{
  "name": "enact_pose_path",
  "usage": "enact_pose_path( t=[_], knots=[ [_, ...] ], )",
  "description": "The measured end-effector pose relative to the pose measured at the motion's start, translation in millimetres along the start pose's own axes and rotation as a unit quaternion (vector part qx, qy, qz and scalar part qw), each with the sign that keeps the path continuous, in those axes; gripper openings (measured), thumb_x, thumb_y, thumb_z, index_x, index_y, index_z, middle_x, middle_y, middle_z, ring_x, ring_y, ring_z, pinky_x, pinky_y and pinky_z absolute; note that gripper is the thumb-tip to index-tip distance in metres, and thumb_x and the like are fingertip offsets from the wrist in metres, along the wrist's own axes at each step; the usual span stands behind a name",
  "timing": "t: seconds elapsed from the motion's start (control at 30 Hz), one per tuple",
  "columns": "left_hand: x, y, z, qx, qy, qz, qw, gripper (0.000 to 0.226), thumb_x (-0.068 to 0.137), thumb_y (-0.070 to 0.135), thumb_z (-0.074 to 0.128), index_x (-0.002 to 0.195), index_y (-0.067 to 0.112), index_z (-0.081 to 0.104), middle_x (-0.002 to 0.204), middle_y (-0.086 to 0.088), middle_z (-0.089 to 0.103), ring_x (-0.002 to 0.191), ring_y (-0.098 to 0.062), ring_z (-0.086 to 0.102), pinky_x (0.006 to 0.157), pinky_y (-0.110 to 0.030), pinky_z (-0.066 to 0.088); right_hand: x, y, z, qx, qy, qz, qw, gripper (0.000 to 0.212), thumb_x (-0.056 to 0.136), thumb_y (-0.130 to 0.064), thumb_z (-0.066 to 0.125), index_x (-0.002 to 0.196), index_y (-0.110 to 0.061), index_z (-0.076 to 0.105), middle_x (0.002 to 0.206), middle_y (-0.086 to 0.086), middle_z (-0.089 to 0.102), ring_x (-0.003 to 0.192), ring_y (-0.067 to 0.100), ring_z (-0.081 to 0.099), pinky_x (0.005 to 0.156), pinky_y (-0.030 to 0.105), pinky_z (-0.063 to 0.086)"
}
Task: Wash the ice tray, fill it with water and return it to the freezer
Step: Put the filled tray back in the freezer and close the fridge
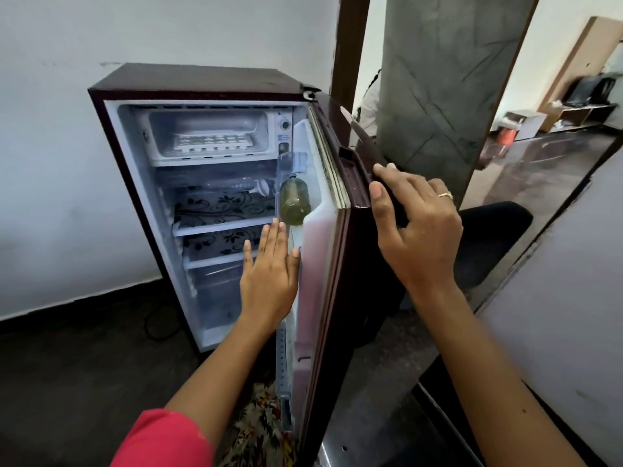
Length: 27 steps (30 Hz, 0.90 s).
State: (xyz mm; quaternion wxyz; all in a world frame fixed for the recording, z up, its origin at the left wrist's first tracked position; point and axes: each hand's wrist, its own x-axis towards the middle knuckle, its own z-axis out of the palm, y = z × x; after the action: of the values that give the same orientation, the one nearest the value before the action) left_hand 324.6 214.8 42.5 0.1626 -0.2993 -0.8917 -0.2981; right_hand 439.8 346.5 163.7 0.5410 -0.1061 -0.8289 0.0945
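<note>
A small maroon fridge (188,83) stands against the wall with its door (350,264) swung open. In the freezer compartment (209,129) at the top lies a white ice tray (212,142). My right hand (418,224) grips the outer edge of the door by its handle, fingers curled round it. My left hand (269,274) is held flat with straight fingers in front of the lower shelves, close to the door's inner lining, holding nothing.
A yellowish bottle (295,203) sits in the door rack. A clear plastic bottle (236,187) lies on the top shelf, which has a floral pattern. A grey pillar (438,79) stands right behind the door. A black cable (158,328) runs on the dark floor.
</note>
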Motion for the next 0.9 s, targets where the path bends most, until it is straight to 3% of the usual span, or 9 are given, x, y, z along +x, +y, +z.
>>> enact_pose_path(
  t=[0.23, 0.3, 0.37, 0.5, 0.6, 0.77, 0.9],
  knots=[
    [-4.7, -50.6, -24.3, -0.028, 0.046, -0.043, 0.998, 0.065, 0.094, 0.05, 0.003, 0.149, 0.019, 0.017, 0.158, 0.002, 0.011, 0.145, -0.011, 0.004, 0.119, -0.04, 0.001, -10.2, -32.4, 28.0, 0.135, -0.044, -0.05, 0.989, 0.036, 0.094, -0.026, 0.046, 0.125, -0.012, 0.059, 0.111, 0.0, 0.069, 0.082, 0.007, 0.053, 0.081, 0.015, 0.04],
    [-9.0, -67.9, -29.4, -0.027, 0.063, -0.032, 0.997, 0.063, 0.096, 0.05, 0.002, 0.149, 0.019, 0.017, 0.156, 0.004, 0.013, 0.145, -0.013, 0.006, 0.119, -0.041, 0.003, -17.0, -34.6, 39.2, 0.258, -0.087, -0.011, 0.962, 0.038, 0.095, -0.018, 0.046, 0.131, -0.009, 0.053, 0.118, 0.004, 0.065, 0.099, 0.009, 0.059, 0.09, 0.022, 0.047],
    [-14.1, -81.2, -35.2, -0.044, 0.082, -0.027, 0.995, 0.064, 0.097, 0.052, -0.001, 0.148, 0.017, 0.017, 0.155, 0.005, 0.016, 0.145, -0.013, 0.008, 0.119, -0.04, 0.003, -25.9, -36.4, 52.8, 0.315, -0.129, 0.004, 0.94, 0.041, 0.094, -0.013, 0.045, 0.135, -0.005, 0.047, 0.135, 0.007, 0.053, 0.122, 0.013, 0.053, 0.1, 0.027, 0.045],
    [-16.1, -99.7, -52.0, -0.123, 0.15, -0.05, 0.98, 0.064, 0.099, 0.048, 0.007, 0.145, 0.009, 0.031, 0.151, -0.002, 0.033, 0.143, -0.013, 0.018, 0.119, -0.031, 0.005, -48.1, -42.6, 88.8, 0.178, -0.214, -0.057, 0.959, 0.045, 0.093, -0.024, 0.044, 0.138, -0.014, 0.044, 0.148, -0.001, 0.039, 0.134, 0.007, 0.038, 0.108, 0.024, 0.032],
    [-9.0, -112.5, -68.1, -0.126, 0.174, -0.045, 0.976, 0.064, 0.1, 0.047, 0.008, 0.145, 0.006, 0.029, 0.151, -0.002, 0.03, 0.143, -0.014, 0.019, 0.119, -0.031, 0.004, -55.5, -57.1, 110.0, 0.138, -0.256, -0.072, 0.954, 0.049, 0.093, -0.029, 0.042, 0.14, -0.015, 0.042, 0.152, -0.002, 0.032, 0.136, 0.008, 0.033, 0.107, 0.013, 0.023],
    [7.9, -132.9, -95.4, -0.082, 0.164, -0.014, 0.983, 0.067, 0.097, 0.052, 0.007, 0.15, 0.011, 0.015, 0.156, 0.002, 0.016, 0.146, -0.013, 0.007, 0.119, -0.033, -0.002, -54.6, -86.9, 139.4, 0.17, -0.275, -0.073, 0.944, 0.052, 0.094, -0.031, 0.039, 0.143, -0.014, 0.036, 0.153, -0.003, 0.027, 0.142, 0.007, 0.023, 0.115, 0.015, 0.015],
    [22.3, -149.2, -113.1, -0.035, 0.138, 0.01, 0.99, 0.068, 0.096, 0.053, 0.013, 0.148, 0.014, -0.006, 0.157, 0.003, 0.002, 0.146, -0.011, -0.002, 0.119, -0.035, -0.007, -53.9, -108.4, 162.1, 0.191, -0.288, -0.07, 0.936, 0.052, 0.096, -0.022, 0.045, 0.145, -0.012, 0.032, 0.154, -0.006, 0.021, 0.144, 0.005, 0.011, 0.116, 0.013, 0.007]
  ],
)
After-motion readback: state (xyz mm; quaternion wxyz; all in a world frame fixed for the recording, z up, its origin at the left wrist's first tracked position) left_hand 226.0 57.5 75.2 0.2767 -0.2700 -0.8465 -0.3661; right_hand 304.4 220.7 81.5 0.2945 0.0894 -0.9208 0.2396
